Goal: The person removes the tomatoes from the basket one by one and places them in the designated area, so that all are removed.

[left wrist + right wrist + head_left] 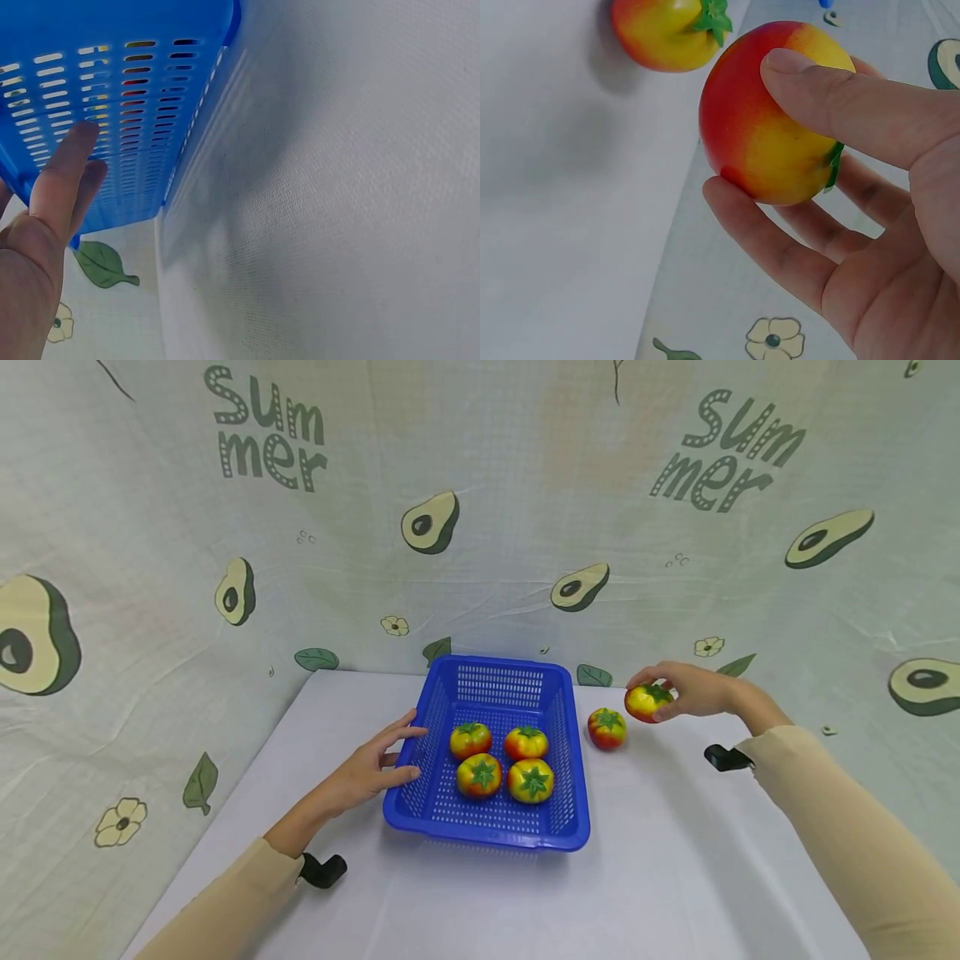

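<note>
My right hand [693, 689] holds a red-and-yellow tomato [769, 142] with a green leafy top, thumb on one side and fingers on the other. This tomato is raised at the back right, to the right of the basket. Just left of it, another tomato [607, 729] rests on the table. A blue plastic basket [487, 838] with slotted walls has several similar tomatoes inside. My left hand [367, 768] grips the basket's left side, its thumb over the rim; in the left wrist view, fingers [67, 169] lie along the outer wall.
The white table [465, 910] meets a hanging cloth [510, 510] printed with avocados and flowers behind the basket. Black wrist cameras stick out near the left cuff [322, 870] and right cuff [726, 757].
</note>
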`<state>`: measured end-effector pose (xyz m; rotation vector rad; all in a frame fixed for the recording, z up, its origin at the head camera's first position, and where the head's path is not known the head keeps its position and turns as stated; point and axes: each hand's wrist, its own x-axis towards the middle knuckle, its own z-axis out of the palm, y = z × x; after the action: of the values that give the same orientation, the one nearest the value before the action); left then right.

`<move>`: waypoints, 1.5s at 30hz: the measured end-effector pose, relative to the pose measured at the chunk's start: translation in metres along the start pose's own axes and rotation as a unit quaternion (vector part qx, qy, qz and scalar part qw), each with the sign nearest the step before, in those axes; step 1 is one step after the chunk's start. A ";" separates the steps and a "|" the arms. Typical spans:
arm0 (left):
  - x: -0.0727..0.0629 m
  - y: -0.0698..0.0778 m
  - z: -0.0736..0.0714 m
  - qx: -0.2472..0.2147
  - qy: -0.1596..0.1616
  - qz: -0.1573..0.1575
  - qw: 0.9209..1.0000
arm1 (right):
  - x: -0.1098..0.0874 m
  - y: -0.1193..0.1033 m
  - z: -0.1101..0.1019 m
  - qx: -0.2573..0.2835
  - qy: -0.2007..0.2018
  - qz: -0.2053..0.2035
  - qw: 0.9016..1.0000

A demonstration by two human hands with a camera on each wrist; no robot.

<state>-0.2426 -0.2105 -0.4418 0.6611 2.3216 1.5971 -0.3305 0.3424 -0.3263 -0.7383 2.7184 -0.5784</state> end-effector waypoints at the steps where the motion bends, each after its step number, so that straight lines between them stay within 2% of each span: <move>1: 0.000 0.000 0.000 0.001 0.000 0.000 1.000 | 0.000 0.002 0.001 0.001 0.000 0.002 1.000; 9: 0.000 0.000 0.000 0.005 0.002 0.002 1.000 | -0.007 0.018 0.005 0.007 0.008 0.006 1.000; 16: 0.000 0.000 0.000 0.006 0.001 0.003 1.000 | -0.011 0.028 0.012 0.018 0.004 0.037 0.999; 22: 0.000 -0.002 0.000 0.013 0.003 0.010 1.000 | -0.012 0.036 0.018 0.020 0.001 0.021 1.000; 26: 0.000 -0.002 -0.001 0.010 0.002 0.010 1.000 | -0.013 0.041 0.023 0.023 -0.002 0.028 0.999; 31: 0.000 -0.001 0.000 -0.002 -0.002 0.007 1.000 | -0.013 0.047 0.029 0.021 -0.001 0.031 0.999; 45: -0.001 0.000 0.000 0.002 -0.003 0.005 1.000 | -0.007 0.053 0.044 0.026 -0.008 0.054 0.998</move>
<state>-0.2421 -0.2108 -0.4417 0.6796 2.3216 1.5931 -0.3320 0.3748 -0.3879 -0.5762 2.6972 -0.6128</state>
